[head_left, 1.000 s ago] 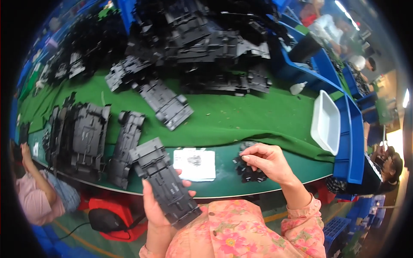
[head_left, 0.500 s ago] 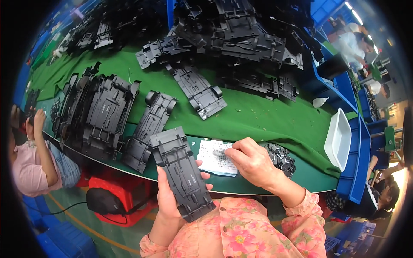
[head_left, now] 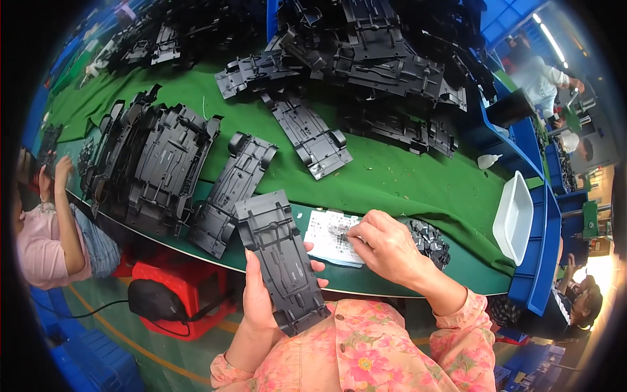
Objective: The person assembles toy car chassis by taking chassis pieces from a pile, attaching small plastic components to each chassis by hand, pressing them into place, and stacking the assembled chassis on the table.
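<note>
My left hand (head_left: 258, 299) holds a black plastic toy-car chassis (head_left: 285, 269) in front of my body, thumb on one side and fingertips round the other. The chassis is tilted, its moulded ribbed face upward. Over a white sheet (head_left: 319, 230) on the table edge, my right hand (head_left: 392, 251) has thumb and forefinger pinched together. Tiny dark bits lie on that sheet beside the fingertips. Whatever sits in the pinch is too small to make out. A heap of small black plastic pieces (head_left: 430, 244) lies just right of my right hand.
To the left, several black chassis (head_left: 171, 166) stand leaning together, with a single chassis (head_left: 234, 193) beside them. A big pile of chassis (head_left: 385, 65) fills the far side of the green cloth (head_left: 366, 189). A white tray (head_left: 513, 219) stands at right. A co-worker (head_left: 55, 242) sits at left.
The view has shifted slightly, so the table things appear a little further right. My right hand stays pinched over the sheet; the left still holds the chassis in much the same pose.
</note>
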Motion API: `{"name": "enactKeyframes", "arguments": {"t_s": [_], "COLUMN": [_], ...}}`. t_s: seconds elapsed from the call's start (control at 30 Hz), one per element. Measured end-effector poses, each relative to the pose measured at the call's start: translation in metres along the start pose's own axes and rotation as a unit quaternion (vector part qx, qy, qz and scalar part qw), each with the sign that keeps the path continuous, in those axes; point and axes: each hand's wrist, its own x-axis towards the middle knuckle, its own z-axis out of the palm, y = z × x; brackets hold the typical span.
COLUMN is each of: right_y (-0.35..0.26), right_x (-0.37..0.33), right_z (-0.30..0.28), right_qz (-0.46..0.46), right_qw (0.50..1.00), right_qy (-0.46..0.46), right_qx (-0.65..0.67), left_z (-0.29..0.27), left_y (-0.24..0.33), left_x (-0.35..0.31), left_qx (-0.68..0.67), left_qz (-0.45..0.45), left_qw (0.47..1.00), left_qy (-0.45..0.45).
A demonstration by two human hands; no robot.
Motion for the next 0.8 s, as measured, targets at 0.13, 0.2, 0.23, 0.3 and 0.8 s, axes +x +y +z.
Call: {"name": "enactKeyframes", "arguments": {"t_s": [0.13, 0.2, 0.23, 0.3, 0.8], "right_y": [0.003, 0.002, 0.002, 0.003, -0.001], "right_x": [0.003, 0.005, 0.006, 0.006, 0.001], "right_z": [0.007, 0.008, 0.008, 0.007, -0.018], "right_qz": [0.039, 0.048, 0.046, 0.031, 0.372], "right_qw": [0.999, 0.999, 0.999, 0.999, 0.778], "right_qy": [-0.002, 0.004, 0.005, 0.019, -0.013], "right_qx": [0.006, -0.004, -0.002, -0.024, 0.506], "left_z": [-0.001, 0.0, 0.002, 0.003, 0.014], "left_y": [-0.002, -0.002, -0.002, -0.002, -0.006], "left_x": [-0.001, -0.002, -0.003, -0.003, 0.002], "left_qx": [0.017, 0.016, 0.01, 0.006, 0.042], "left_qz": [-0.009, -0.008, -0.001, 0.005, 0.06], "left_qw": [1.0, 1.0, 1.0, 1.0, 0.994], "left_qy": [0.002, 0.006, 0.009, 0.013, 0.078]}}
